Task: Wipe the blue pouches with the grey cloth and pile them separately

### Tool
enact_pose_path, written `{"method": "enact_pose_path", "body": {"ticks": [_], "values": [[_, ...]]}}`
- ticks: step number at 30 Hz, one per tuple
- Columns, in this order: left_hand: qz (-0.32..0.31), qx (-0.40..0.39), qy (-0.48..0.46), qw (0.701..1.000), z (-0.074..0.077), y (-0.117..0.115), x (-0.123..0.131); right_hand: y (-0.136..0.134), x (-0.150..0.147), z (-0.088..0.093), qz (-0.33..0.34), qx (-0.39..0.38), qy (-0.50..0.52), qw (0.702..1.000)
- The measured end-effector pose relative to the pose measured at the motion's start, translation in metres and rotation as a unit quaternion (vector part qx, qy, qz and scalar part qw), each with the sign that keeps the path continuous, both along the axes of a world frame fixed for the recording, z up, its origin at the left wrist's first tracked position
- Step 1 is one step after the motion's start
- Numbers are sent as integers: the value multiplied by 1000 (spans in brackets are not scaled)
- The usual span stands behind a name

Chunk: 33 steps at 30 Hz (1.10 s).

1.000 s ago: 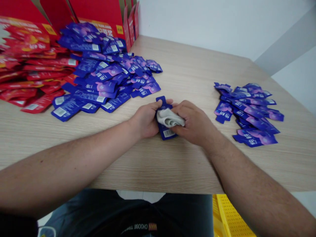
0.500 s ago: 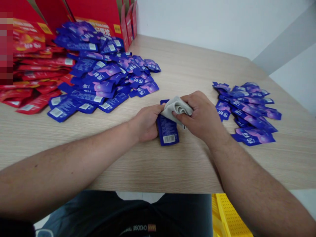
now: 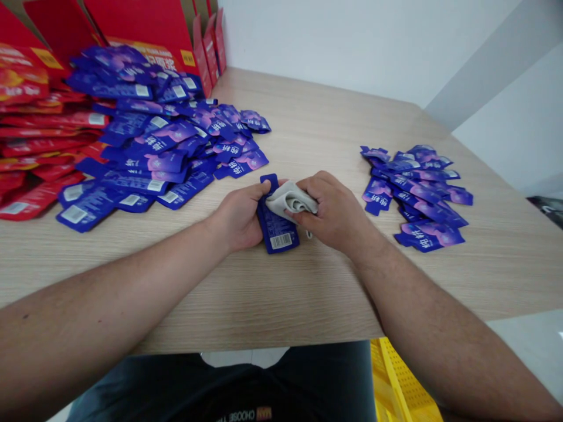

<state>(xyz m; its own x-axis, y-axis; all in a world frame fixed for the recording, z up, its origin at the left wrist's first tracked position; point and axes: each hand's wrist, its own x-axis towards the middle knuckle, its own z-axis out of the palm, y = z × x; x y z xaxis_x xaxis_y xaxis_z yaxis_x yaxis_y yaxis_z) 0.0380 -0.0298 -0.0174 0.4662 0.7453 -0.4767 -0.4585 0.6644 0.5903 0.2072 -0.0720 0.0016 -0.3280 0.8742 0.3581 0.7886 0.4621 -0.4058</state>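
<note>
My left hand [image 3: 244,215] is closed on a dark blue pouch [image 3: 275,225], its thumb near the pouch's narrow top end. The pouch shows its printed side with a white barcode at the bottom. My right hand [image 3: 328,205] grips a folded, light grey cloth [image 3: 291,199], which lies against the upper part of that pouch. To the left spreads a large heap of similar blue and purple pouches [image 3: 153,146]. On the right lies a smaller heap of blue pouches [image 3: 417,193].
Red pouches [image 3: 48,143] are piled at the far left. Red cardboard boxes [image 3: 145,23] stand behind the heaps, against the wall. A yellow plastic crate [image 3: 402,381] sits below the front edge of the wooden table [image 3: 264,310].
The view has shifted a little to the right. The cloth has slid slightly on the pouch, whose top tab now shows more. Both hands keep their holds.
</note>
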Motion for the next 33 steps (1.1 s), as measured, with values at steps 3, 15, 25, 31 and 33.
{"method": "enact_pose_path", "body": {"ticks": [3, 15, 25, 31, 33], "values": [[-29, 5, -10, 1000, -2, -3, 3, 0, -1, -1, -37, 36, 20, 998], [5, 10, 8, 1000, 2, 0, -4, -5, -4, 5, 180, -94, -20, 979], [-62, -1, -15, 998, -5, -4, 0, 2, 0, -6, -29, 35, 18, 999], [30, 18, -32, 999, -4, 11, -10, -8, -13, -6, 177, -97, 27, 979], [45, 35, -31, 998, -4, 16, -16, -10, -14, -3, 213, -150, 23, 965]]}}
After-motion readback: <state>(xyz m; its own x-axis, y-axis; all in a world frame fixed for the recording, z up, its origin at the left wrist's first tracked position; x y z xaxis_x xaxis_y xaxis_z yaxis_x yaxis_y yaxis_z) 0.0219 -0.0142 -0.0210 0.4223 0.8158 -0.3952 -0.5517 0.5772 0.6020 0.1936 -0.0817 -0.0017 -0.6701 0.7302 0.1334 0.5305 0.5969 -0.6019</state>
